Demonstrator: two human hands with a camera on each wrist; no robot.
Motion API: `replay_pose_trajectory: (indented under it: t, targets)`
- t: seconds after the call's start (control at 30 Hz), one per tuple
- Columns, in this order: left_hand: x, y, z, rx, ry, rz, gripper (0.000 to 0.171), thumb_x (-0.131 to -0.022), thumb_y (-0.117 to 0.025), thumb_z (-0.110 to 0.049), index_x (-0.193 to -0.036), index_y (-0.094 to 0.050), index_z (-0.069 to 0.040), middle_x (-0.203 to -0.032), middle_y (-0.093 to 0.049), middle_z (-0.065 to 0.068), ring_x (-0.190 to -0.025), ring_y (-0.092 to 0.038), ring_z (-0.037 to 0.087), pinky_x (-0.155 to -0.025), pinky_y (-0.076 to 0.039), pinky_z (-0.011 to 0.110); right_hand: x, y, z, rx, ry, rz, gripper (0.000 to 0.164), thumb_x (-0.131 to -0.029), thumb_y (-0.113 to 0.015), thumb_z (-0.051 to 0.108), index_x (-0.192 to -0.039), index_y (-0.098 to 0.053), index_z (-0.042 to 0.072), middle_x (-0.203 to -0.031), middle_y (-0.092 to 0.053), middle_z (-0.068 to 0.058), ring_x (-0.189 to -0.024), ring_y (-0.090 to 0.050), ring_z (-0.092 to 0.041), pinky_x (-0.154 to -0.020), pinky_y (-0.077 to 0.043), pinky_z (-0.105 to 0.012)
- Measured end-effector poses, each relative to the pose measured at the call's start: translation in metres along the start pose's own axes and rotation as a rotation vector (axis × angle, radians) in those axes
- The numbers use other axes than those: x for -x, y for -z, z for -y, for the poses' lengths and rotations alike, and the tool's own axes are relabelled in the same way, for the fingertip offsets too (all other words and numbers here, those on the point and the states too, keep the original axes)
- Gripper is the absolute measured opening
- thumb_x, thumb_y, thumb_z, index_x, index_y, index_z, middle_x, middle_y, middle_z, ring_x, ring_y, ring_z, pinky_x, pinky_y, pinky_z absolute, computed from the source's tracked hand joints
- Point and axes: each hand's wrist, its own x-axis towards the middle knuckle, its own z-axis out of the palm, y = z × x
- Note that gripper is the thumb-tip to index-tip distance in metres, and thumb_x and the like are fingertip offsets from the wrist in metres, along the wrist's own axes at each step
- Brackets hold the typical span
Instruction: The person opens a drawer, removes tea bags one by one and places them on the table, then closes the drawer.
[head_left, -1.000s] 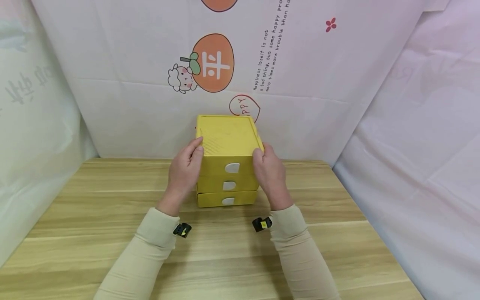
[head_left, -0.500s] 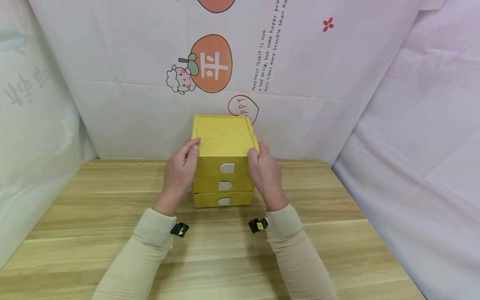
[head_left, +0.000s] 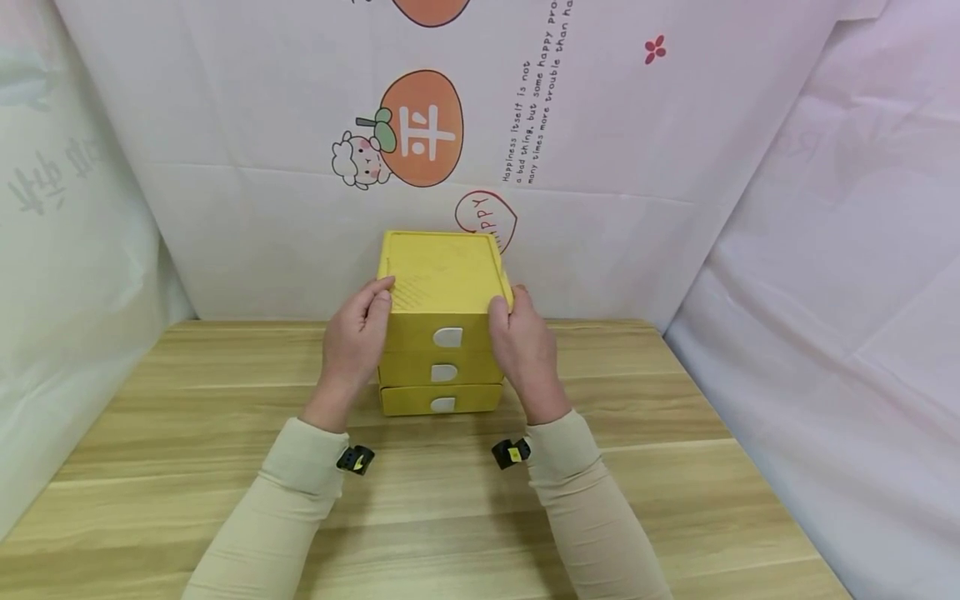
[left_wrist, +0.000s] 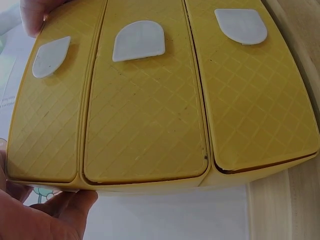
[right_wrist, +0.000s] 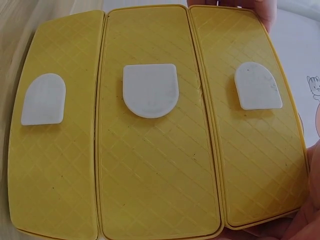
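A yellow three-drawer storage box [head_left: 444,271] stands upright at the back of the table, each drawer front bearing one white rounded tab. My left hand [head_left: 355,340] grips its left side near the top front corner, thumb over the top edge. On the opposite side, my right hand [head_left: 527,350] holds the right side the same way, thumb at the top edge. The left wrist view shows a dark gap round the bottom drawer [left_wrist: 255,100], whose front sits slightly uneven. In the right wrist view the middle drawer [right_wrist: 160,165] lies nearly flush with its frame.
The wood-grain table [head_left: 442,517] spreads in front of the box. A white printed cloth [head_left: 262,225] hangs close behind it, and pale sheets rise at both sides. Black wrist straps [head_left: 356,459] sit at both cuffs.
The drawer box has shifted a little to the left along the table, with both hands moving along with it. Their grip looks the same.
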Motion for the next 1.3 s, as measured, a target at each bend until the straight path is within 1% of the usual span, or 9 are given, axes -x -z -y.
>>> replay_pose_trajectory:
  t: [0.2, 0.37, 0.4, 0.5, 0.57, 0.63, 0.8, 1.07, 1.3]
  targets:
    - [0.0013, 0.0013, 0.0001, -0.002, -0.008, -0.009, 0.049, -0.113, -0.037, -0.041, -0.145, -0.064, -0.017, -0.156, -0.055, 0.003, -0.08, -0.052, 0.025, -0.065, -0.036, 0.038, 0.0008, -0.0016, 0.0004, -0.004, 0.002, -0.001, 0.052, -0.104, -0.025, 0.039, -0.132, -0.056, 0.009, -0.079, -0.057, -0.009, -0.068, -0.055, -0.029, -0.06, -0.043, -0.039]
    - [0.0018, 0.0016, 0.0006, -0.006, -0.017, -0.019, 0.048, -0.113, -0.037, -0.039, -0.145, -0.064, -0.016, -0.156, -0.055, 0.005, -0.115, -0.066, 0.028, -0.072, -0.04, 0.036, 0.0003, -0.0028, 0.0015, -0.003, -0.001, -0.01, 0.052, -0.105, -0.026, 0.039, -0.133, -0.057, 0.008, -0.08, -0.058, -0.009, -0.07, -0.056, -0.029, -0.062, -0.044, -0.04]
    - [0.0017, 0.0016, 0.0008, -0.004, -0.015, -0.021, 0.048, -0.113, -0.037, -0.039, -0.145, -0.064, -0.016, -0.156, -0.055, 0.005, -0.115, -0.066, 0.029, -0.072, -0.04, 0.036, 0.0, -0.0031, 0.0016, -0.003, -0.001, -0.012, 0.052, -0.105, -0.026, 0.039, -0.133, -0.057, 0.008, -0.08, -0.058, -0.01, -0.07, -0.056, -0.03, -0.062, -0.044, -0.04]
    - [0.0013, 0.0017, 0.0013, -0.009, -0.011, -0.03, 0.047, -0.112, -0.038, -0.04, -0.144, -0.065, -0.017, -0.155, -0.055, 0.003, -0.093, -0.066, 0.026, -0.067, -0.039, 0.035, -0.0007, -0.0038, 0.002, -0.001, 0.003, -0.014, 0.053, -0.105, -0.026, 0.04, -0.133, -0.057, 0.008, -0.081, -0.059, -0.01, -0.071, -0.056, -0.03, -0.062, -0.044, -0.04]
    - [0.001, 0.0016, 0.0019, -0.014, -0.01, -0.036, 0.047, -0.112, -0.038, -0.04, -0.144, -0.065, -0.018, -0.155, -0.056, 0.002, -0.069, -0.051, 0.022, -0.06, -0.035, 0.035, -0.0009, -0.0041, 0.0021, -0.001, 0.004, -0.012, 0.055, -0.104, -0.026, 0.04, -0.134, -0.057, 0.007, -0.082, -0.059, -0.01, -0.071, -0.056, -0.03, -0.063, -0.044, -0.04]
    - [0.0008, 0.0016, 0.0027, -0.021, -0.012, -0.042, 0.047, -0.112, -0.038, -0.04, -0.144, -0.065, -0.019, -0.154, -0.057, 0.001, -0.06, -0.038, 0.019, -0.055, -0.032, 0.035, -0.0011, -0.0045, 0.0022, -0.002, 0.006, -0.012, 0.056, -0.104, -0.026, 0.041, -0.135, -0.057, 0.006, -0.082, -0.06, -0.01, -0.072, -0.056, -0.03, -0.063, -0.045, -0.04]
    - [0.0, 0.0015, 0.0044, -0.031, -0.019, -0.044, 0.046, -0.112, -0.038, -0.04, -0.144, -0.066, -0.019, -0.152, -0.058, 0.001, -0.058, -0.035, 0.017, -0.054, -0.031, 0.034, -0.0008, -0.0055, 0.0022, -0.001, 0.005, -0.015, 0.057, -0.105, -0.026, 0.042, -0.136, -0.057, 0.006, -0.082, -0.061, -0.01, -0.072, -0.057, -0.029, -0.063, -0.045, -0.041]
    - [0.0001, 0.0004, 0.0027, -0.013, -0.014, -0.05, 0.046, -0.112, -0.04, -0.039, -0.143, -0.066, -0.018, -0.146, -0.064, 0.001, -0.088, -0.057, 0.021, -0.07, -0.04, 0.036, 0.0, -0.0062, 0.0, -0.014, 0.014, -0.028, 0.055, -0.106, -0.026, 0.041, -0.133, -0.059, 0.007, -0.078, -0.059, -0.009, -0.067, -0.055, -0.029, -0.06, -0.044, -0.04]
    - [0.0005, -0.0018, 0.004, -0.027, -0.029, -0.063, 0.044, -0.112, -0.04, -0.037, -0.142, -0.067, -0.019, -0.135, -0.07, 0.001, -0.068, -0.043, 0.02, -0.062, -0.036, 0.035, -0.0007, -0.0064, -0.0028, -0.02, 0.016, -0.02, 0.058, -0.106, -0.025, 0.044, -0.136, -0.059, 0.007, -0.082, -0.061, -0.009, -0.072, -0.058, -0.029, -0.064, -0.046, -0.042]
